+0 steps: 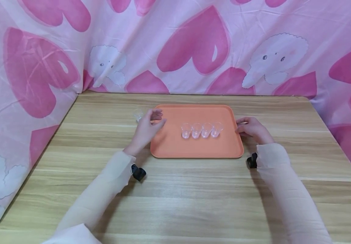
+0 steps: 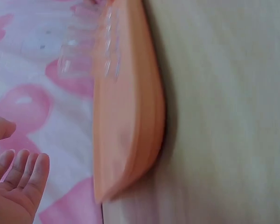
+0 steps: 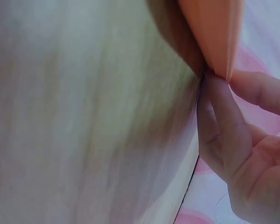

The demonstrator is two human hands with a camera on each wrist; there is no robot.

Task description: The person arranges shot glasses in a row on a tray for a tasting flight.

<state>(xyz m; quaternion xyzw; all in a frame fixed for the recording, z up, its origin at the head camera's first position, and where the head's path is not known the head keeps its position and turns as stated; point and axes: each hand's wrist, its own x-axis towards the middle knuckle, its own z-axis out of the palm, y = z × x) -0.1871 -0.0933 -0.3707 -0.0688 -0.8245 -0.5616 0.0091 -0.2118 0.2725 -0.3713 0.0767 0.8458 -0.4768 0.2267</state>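
An orange rectangular tray (image 1: 193,149) lies on the wooden table. Several small clear plastic cups (image 1: 196,131) stand upright in a row on it, right of its middle. My left hand (image 1: 146,130) hovers over the tray's left edge, holding nothing, its fingers loosely bent and the thumb apart. In the left wrist view the left hand (image 2: 18,182) is apart from the tray (image 2: 116,116). My right hand (image 1: 254,129) pinches the tray's right rim; in the right wrist view the fingers (image 3: 228,116) reach beneath the rim and the thumb is at its edge.
Another clear cup (image 1: 138,115) is on the table left of the tray, partly behind my left hand. Pink heart-patterned cloth (image 1: 193,40) hangs along the back and sides of the table (image 1: 193,196).
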